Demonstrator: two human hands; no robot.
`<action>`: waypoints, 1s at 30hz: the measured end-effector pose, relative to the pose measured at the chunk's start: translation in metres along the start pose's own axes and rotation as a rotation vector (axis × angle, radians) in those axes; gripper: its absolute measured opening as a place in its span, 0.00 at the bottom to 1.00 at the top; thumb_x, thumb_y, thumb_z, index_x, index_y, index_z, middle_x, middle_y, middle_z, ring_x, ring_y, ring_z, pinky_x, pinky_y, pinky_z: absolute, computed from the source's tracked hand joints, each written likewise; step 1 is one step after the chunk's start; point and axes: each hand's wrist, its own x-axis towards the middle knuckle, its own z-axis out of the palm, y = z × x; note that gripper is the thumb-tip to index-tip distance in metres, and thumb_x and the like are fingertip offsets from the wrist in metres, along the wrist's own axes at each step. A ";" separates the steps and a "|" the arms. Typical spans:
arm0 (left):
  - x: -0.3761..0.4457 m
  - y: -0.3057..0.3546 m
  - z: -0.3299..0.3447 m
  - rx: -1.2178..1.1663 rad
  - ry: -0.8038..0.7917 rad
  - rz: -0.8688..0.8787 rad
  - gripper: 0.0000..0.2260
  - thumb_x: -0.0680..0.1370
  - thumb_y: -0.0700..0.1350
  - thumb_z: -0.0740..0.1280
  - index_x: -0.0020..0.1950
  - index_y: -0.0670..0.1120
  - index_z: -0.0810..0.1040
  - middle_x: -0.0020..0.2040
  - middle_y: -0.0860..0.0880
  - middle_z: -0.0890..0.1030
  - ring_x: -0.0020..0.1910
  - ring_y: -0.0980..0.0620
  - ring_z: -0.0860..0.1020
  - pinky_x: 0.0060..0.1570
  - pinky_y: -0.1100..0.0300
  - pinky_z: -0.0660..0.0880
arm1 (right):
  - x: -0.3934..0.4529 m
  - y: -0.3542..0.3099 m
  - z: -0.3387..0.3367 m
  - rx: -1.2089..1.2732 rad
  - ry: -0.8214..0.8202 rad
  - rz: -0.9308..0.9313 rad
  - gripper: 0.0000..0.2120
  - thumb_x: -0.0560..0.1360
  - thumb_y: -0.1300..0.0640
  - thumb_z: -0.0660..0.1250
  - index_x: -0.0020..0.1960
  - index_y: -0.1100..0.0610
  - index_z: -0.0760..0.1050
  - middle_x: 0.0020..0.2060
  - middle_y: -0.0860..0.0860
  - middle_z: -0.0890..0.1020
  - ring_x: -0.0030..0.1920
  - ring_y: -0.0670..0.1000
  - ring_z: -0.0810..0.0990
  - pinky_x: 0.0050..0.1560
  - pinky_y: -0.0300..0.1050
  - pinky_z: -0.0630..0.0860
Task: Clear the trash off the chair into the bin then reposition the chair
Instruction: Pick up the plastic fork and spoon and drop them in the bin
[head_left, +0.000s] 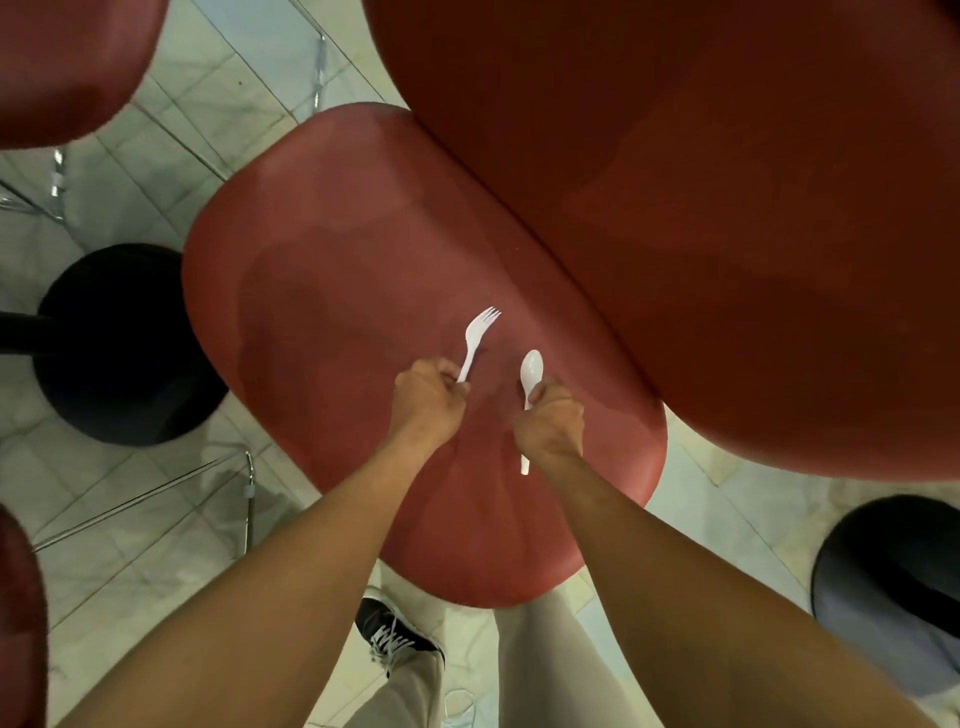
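Left hand (431, 397): curled round the handle end of a white plastic fork (477, 343), tines pointing up and away beyond the knuckles.
Right hand (551, 418): closed round the middle of a white plastic spoon (531, 371), bowl ahead of the fingers, handle tip showing behind the wrist.
Red moulded plastic chair seat (337, 291): directly beneath both hands.
Dark shoe (395, 634): below the forearms, on pale floor tiles (156, 545).

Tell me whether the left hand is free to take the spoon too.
Probably not: the left hand already grips the white plastic fork, and the right hand holds the spoon above the chair seat.
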 end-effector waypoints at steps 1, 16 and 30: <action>-0.011 -0.006 -0.008 -0.026 0.015 -0.024 0.04 0.73 0.41 0.70 0.46 0.46 0.83 0.41 0.46 0.84 0.43 0.49 0.82 0.43 0.64 0.72 | -0.012 -0.003 0.005 0.010 -0.012 -0.024 0.09 0.70 0.65 0.64 0.50 0.58 0.73 0.49 0.57 0.80 0.50 0.60 0.80 0.48 0.46 0.77; -0.214 -0.143 -0.158 -0.472 0.261 -0.084 0.02 0.73 0.41 0.72 0.42 0.47 0.80 0.37 0.51 0.82 0.38 0.52 0.81 0.44 0.56 0.78 | -0.251 -0.036 0.087 0.143 -0.160 -0.394 0.14 0.66 0.67 0.69 0.48 0.56 0.71 0.38 0.47 0.77 0.37 0.47 0.76 0.40 0.42 0.75; -0.394 -0.254 -0.217 -0.933 0.378 -0.074 0.09 0.72 0.37 0.73 0.51 0.46 0.81 0.40 0.50 0.83 0.38 0.59 0.81 0.38 0.65 0.77 | -0.432 -0.021 0.145 0.220 -0.555 -0.412 0.23 0.68 0.70 0.71 0.62 0.63 0.72 0.41 0.53 0.78 0.42 0.51 0.80 0.52 0.55 0.79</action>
